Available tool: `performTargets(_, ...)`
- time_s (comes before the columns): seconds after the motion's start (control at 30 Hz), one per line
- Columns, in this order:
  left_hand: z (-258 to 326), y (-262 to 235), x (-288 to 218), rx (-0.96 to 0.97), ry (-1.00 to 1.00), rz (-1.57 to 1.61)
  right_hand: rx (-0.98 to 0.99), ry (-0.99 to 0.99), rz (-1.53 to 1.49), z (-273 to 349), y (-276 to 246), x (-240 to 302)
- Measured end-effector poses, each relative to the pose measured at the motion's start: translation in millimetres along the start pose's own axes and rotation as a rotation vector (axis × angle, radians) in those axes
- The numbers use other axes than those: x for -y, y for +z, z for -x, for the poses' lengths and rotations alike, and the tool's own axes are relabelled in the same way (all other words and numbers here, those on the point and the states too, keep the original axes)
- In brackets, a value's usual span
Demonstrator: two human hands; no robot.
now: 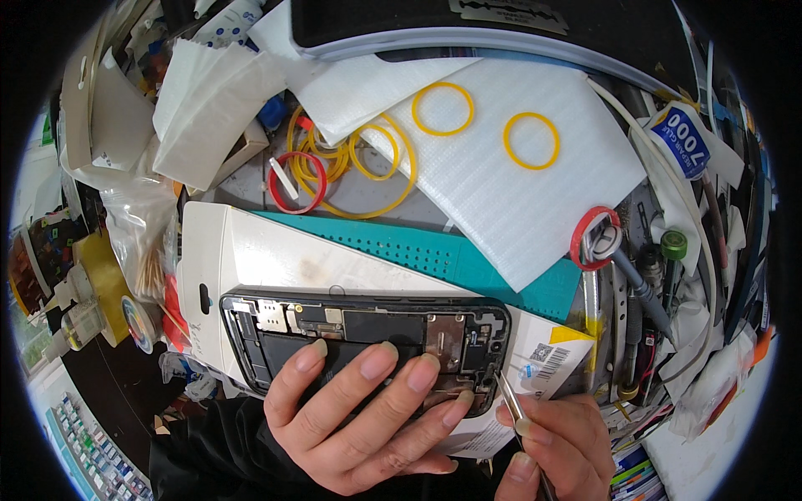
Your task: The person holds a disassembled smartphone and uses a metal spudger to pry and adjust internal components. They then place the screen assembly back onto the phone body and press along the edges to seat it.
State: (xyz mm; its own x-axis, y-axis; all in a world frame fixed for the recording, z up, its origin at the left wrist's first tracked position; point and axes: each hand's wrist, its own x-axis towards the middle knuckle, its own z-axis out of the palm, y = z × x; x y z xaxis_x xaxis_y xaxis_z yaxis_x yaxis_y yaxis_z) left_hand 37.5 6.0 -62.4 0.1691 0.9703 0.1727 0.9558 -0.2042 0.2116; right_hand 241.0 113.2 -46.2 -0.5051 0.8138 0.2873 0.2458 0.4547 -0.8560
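An opened smartphone [384, 327], its inner parts exposed in a dark frame, lies over a white box [284, 255]. My left hand [368, 434] reaches across its near edge, fingers spread over the interior, holding it in place; the fingers hide much of its lower half. Pinched in my right hand [560, 447] is a pair of metal tweezers [518, 413]. Their tips are at the phone's right end, by the near corner. Whether they touch a part there, I cannot tell.
Beneath the box lies a teal mat [401, 250]. White foam sheet [535, 192] beyond carries two yellow rings [443, 108]. More yellow bands [388, 171] and a red tape ring [298, 182] lie left of it. Screwdrivers [642, 292] crowd the right; a dark tray [393, 21] stands behind.
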Motion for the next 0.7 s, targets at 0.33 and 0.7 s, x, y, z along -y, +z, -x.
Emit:
performTargets(0.33, -1.1, -4.0, 0.4, 0.042, 0.002, -0.004, -0.003, -0.007, 0.002, 0.6, 0.8, -0.7)
performTargets(0.7, -1.3, -2.6, -1.2, 0.013, -0.008, -0.005, -0.020, -0.027, -0.004, 4.0, 2.4, -1.2)
